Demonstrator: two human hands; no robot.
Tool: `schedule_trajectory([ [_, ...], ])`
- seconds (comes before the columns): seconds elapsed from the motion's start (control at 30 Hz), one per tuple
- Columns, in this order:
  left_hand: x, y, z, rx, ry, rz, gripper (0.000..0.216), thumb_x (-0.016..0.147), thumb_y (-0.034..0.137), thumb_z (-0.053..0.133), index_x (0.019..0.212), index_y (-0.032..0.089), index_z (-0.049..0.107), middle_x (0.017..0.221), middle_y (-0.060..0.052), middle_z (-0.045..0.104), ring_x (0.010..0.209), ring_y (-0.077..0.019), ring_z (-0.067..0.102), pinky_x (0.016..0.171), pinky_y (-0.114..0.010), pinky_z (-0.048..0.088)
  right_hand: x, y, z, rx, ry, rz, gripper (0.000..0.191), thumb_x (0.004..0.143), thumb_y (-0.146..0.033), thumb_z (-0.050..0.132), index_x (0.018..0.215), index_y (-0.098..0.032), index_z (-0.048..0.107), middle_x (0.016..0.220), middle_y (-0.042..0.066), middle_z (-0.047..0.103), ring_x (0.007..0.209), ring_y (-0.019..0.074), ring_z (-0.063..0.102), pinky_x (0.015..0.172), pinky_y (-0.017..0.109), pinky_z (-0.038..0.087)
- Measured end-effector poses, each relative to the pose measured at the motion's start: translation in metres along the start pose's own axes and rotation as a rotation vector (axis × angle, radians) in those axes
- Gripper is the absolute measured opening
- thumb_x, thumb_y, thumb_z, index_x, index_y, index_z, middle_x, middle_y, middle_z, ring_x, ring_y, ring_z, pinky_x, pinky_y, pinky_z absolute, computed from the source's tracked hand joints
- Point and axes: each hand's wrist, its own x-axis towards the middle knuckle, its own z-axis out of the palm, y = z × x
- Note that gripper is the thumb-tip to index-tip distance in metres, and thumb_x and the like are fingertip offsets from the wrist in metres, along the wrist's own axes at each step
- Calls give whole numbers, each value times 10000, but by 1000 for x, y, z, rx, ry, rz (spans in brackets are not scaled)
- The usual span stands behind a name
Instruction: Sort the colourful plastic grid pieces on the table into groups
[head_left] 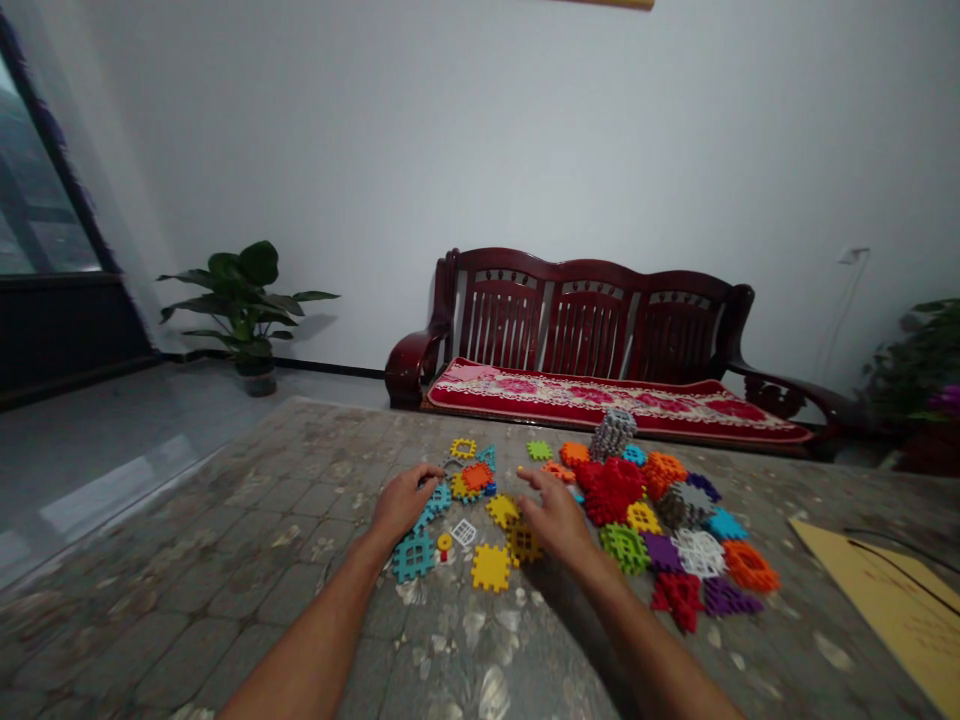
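Several colourful plastic interlocking tiles lie on a patterned table (pixel 225 560). My left hand (pixel 401 503) rests with curled fingers on a teal tile piece (pixel 435 500), beside an orange tile (pixel 477 476). My right hand (pixel 555 515) lies flat with fingers stretched out over yellow tiles (pixel 504 510), holding nothing. A larger teal tile (pixel 414 556) and a yellow tile (pixel 490 567) lie in front of my hands. A red pile (pixel 613 490) sits to the right of my right hand.
Right of the red pile lie green, purple, white and orange tiles, with a grey stack (pixel 611 432) behind. A yellow sheet (pixel 892 600) lies at the table's right edge. Beyond stand a dark wooden bench (pixel 592 330) and a potted plant (pixel 244 300).
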Motion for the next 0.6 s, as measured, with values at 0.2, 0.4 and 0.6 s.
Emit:
schedule_trajectory([
  [0.2, -9, 12, 0, 116, 10, 166, 283, 848, 372, 592, 1069, 252, 721, 1124, -38, 741, 1102, -239, 631, 1079, -404, 373, -23, -20, 39, -100, -31, -66, 478, 836, -157, 543, 1302, -232, 617, 1319, 59, 640, 1249, 241, 532, 1095, 376, 367],
  [0.4, -14, 25, 8, 223, -24, 314, 467, 811, 342, 663, 1271, 273, 624, 1375, -66, 617, 1358, -314, 457, 1184, -554, 200, -29, -19, 44, -144, -29, -105, 331, 838, -144, 568, 1119, -245, 710, 1259, 58, 662, 1181, 255, 554, 1034, 396, 400],
  [0.6, -15, 24, 14, 206, -118, 299, 535, 814, 270, 647, 1343, 273, 563, 1448, -85, 551, 1413, -344, 389, 1184, -608, 170, -30, -13, 47, -32, 42, -124, 355, 814, -106, 529, 1102, -223, 699, 1142, 64, 695, 1104, 235, 590, 1011, 378, 432],
])
